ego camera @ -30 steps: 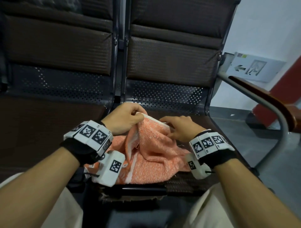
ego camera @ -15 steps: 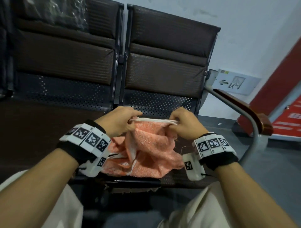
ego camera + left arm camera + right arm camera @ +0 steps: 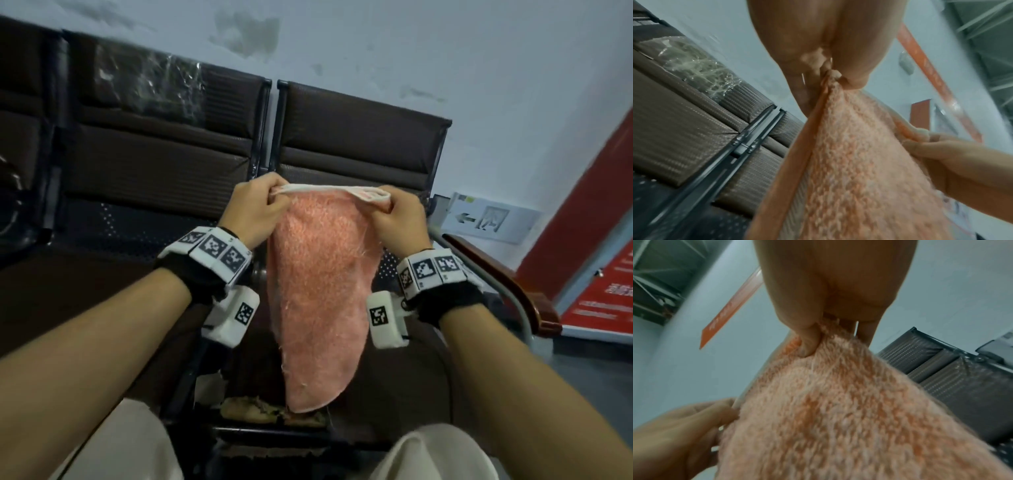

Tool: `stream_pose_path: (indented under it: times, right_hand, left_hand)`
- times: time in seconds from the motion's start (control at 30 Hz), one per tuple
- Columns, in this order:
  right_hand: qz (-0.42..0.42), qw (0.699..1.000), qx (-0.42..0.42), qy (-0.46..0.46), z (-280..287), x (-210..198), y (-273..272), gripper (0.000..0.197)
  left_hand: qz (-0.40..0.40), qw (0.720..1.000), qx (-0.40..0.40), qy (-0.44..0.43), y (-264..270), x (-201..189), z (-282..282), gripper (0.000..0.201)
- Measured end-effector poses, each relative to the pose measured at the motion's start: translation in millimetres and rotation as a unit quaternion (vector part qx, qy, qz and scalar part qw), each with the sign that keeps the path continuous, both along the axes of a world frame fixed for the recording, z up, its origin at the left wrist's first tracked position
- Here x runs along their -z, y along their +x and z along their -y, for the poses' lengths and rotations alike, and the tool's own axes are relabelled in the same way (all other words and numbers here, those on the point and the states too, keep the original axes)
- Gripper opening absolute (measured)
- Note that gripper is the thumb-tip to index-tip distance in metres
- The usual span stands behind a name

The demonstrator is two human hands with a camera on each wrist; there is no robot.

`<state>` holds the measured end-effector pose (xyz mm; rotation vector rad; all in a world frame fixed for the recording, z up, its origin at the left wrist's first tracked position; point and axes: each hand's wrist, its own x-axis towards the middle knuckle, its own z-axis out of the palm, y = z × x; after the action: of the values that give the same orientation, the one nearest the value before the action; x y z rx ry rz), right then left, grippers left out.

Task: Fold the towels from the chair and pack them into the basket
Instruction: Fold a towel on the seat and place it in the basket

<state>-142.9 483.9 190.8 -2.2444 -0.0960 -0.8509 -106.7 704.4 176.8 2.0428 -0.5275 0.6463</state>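
An orange towel [image 3: 322, 284] with a pale hem hangs in the air in front of the dark chair seat [image 3: 404, 387]. My left hand [image 3: 260, 205] pinches its top left corner and my right hand [image 3: 397, 219] pinches its top right corner, so the hem is stretched between them. The left wrist view shows the towel [image 3: 855, 170] bunched in my left hand [image 3: 830, 73], with the other hand at the right edge. In the right wrist view my right hand [image 3: 818, 331] pinches the fluffy towel [image 3: 838, 418]. No basket is in view.
A row of dark brown chairs [image 3: 164, 164] stands against a pale wall. A wooden armrest on a metal tube [image 3: 496, 281] sticks out at the right. A red panel [image 3: 589, 212] and a small exit sign [image 3: 489, 219] are by the floor. My knees are at the bottom edge.
Both hands have lifted the towel off the seat and moved apart along its hem. The towel now hangs free instead of lying crumpled. The head view has tilted upward.
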Motion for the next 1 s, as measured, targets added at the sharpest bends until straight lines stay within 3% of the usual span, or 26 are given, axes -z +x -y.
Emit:
stream_pose_path:
  times: [0.1, 0.2, 0.3, 0.4, 0.67, 0.77, 0.93, 1.0]
  right_hand:
    - [-0.017, 0.999, 0.029, -0.016, -0.6, -10.6, 24.6, 0.019]
    - [0.011, 0.999, 0.039, 0.002, 3.7, -19.1, 36.1, 0.023]
    - [0.034, 0.999, 0.017, 0.013, 10.6, -19.6, 32.3, 0.017]
    - [0.033, 0.998, -0.026, 0.037, 16.6, 0.3, 13.6, 0.014]
    - [-0.178, 0.98, -0.054, -0.062, 14.3, 102.6, -74.0, 0.02]
    - [-0.22, 0.973, -0.062, -0.037, 12.8, 126.4, -104.9, 0.006]
    - [-0.291, 0.951, -0.083, -0.057, 17.2, 150.1, -126.4, 0.02]
    - [-0.289, 0.953, -0.083, -0.027, 21.3, 156.5, -126.7, 0.021]
  left_hand:
    - [-0.018, 0.999, -0.018, 0.03, 26.1, -15.1, 9.7, 0.019]
    - [0.02, 1.0, -0.019, 0.015, 40.8, -24.2, 20.5, 0.02]
    - [0.055, 0.998, 0.0, -0.025, 44.4, -27.0, 26.9, 0.021]
    - [0.038, 0.997, 0.042, -0.06, 31.6, -12.4, 30.8, 0.024]
    - [-0.2, 0.969, 0.12, -0.087, -59.2, 102.7, 25.0, 0.023]
    - [-0.26, 0.954, 0.134, -0.072, -93.5, 145.2, 19.7, 0.022]
    - [-0.347, 0.925, 0.14, -0.066, -112.3, 184.8, 15.9, 0.017]
    - [-0.385, 0.902, 0.172, -0.091, -113.5, 192.4, 12.2, 0.033]
